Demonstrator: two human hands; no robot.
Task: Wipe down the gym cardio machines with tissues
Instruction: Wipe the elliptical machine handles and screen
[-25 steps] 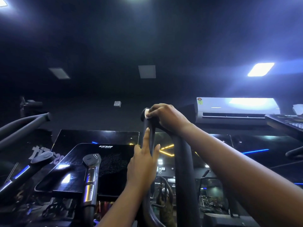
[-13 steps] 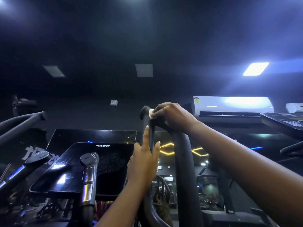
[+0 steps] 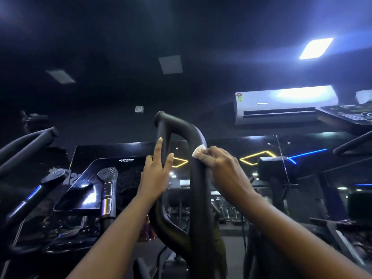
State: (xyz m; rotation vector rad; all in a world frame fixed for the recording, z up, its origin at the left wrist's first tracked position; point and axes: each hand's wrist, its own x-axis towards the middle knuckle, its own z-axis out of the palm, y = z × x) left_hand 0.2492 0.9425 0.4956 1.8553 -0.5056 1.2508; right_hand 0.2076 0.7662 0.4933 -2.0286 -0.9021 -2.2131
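Observation:
A black looped handlebar (image 3: 181, 129) of a cardio machine rises in the middle of the view. My right hand (image 3: 225, 170) grips the loop's right bar with a small white tissue (image 3: 198, 152) held against it, only a corner of the tissue showing. My left hand (image 3: 156, 176) rests on the loop's left bar with its fingers straight, pointing upward. The machine's glossy black console (image 3: 112, 178) sits to the left of the loop.
A short silver-banded grip (image 3: 106, 190) stands before the console. More black handlebars (image 3: 26, 143) lie at far left. Another machine's console (image 3: 348, 117) juts in at upper right below a white air conditioner (image 3: 281, 103). Mirrors with neon lights fill the background.
My right hand has slid with the tissue from the top of the loop down its right bar. The left hand stays on the left bar. The view has tilted up slightly.

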